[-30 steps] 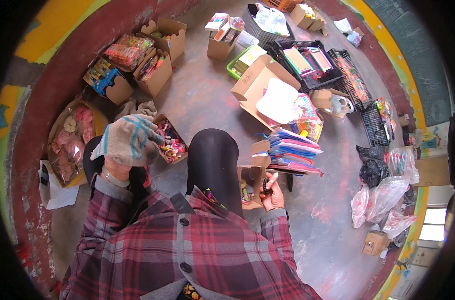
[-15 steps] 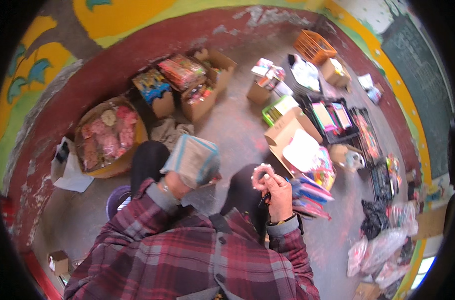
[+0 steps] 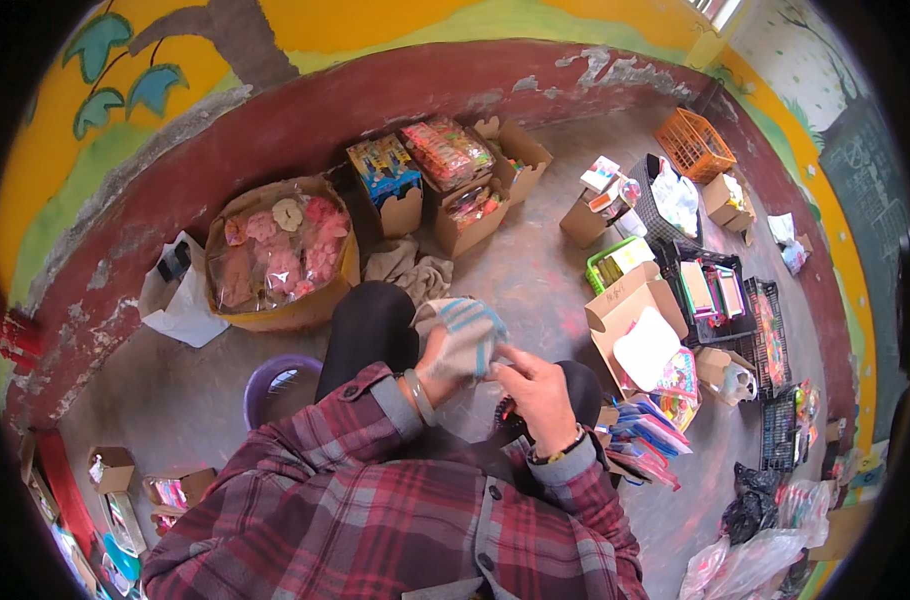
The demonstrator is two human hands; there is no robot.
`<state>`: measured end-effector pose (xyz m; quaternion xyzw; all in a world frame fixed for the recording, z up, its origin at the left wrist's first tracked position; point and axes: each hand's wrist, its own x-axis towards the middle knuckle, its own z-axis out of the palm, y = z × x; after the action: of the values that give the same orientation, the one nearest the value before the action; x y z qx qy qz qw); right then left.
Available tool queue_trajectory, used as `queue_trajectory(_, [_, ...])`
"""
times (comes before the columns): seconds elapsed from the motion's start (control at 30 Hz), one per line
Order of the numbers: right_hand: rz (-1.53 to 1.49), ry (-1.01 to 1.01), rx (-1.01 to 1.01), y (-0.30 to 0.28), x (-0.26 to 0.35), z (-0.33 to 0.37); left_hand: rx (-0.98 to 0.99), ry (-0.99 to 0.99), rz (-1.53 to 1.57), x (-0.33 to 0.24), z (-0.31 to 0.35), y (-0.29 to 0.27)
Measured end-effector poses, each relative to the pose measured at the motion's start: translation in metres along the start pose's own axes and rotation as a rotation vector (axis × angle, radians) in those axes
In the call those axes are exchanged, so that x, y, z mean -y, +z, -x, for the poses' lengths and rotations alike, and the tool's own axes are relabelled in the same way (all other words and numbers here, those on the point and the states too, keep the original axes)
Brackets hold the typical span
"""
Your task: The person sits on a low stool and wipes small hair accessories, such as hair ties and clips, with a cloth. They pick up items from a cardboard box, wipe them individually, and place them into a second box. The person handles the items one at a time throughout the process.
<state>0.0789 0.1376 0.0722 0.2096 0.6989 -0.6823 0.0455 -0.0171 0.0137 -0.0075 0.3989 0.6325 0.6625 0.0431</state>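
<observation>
My left hand is closed round a beige cloth with blue stripes, held bunched above my lap between my dark-clad knees. The fingertips of my right hand pinch together at the cloth's right edge. A small dark beaded thing shows below the right fingers; whether they hold it I cannot tell. No pink ring shows in either hand now.
Left stands a big carton of bagged pink items, a white bag and a purple basin. Opened cartons line the wall. On the right are a carton, colourful packets, black crates and plastic bags.
My right hand has moved left to the striped cloth; the fuzzy pink hair tie it held up is out of sight. The view has shifted, and the hands are now close together.
</observation>
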Motion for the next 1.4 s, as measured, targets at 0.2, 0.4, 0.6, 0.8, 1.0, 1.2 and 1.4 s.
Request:
queue_trajectory(0.2, [-0.07, 0.095, -0.032, -0.027, -0.02, 0.015, -0.441, -0.533, 1.142, 0.03, 0.002, 0.002])
queue_trajectory(0.4, [-0.083, 0.108, -0.015, -0.029, -0.039, 0.016, -0.328, -0.777, 1.34, 0.019, 0.009, -0.006])
queue_trajectory(0.6, [-0.086, 0.023, -0.031, -0.025, -0.024, 0.018, 0.247, -0.268, 1.982, 0.042, 0.011, -0.009])
queue_trajectory(0.8, [-0.024, -0.174, -0.136, -0.017, -0.007, 0.012, -0.175, -0.633, 1.803, -0.008, -0.003, -0.01])
queue_trajectory(1.0, [0.063, -0.252, -0.173, 0.002, -0.016, -0.02, -0.061, -0.567, 1.791, -0.005, -0.005, -0.012])
queue_trajectory(1.2, [-0.042, -0.235, -0.167, 0.008, -0.022, -0.039, 0.008, -0.331, 0.868, -0.007, 0.002, -0.027])
queue_trajectory(1.4, [-0.077, -0.073, -0.247, -0.014, -0.043, -0.054, -0.194, -0.331, 0.454, -0.01, 0.003, -0.05])
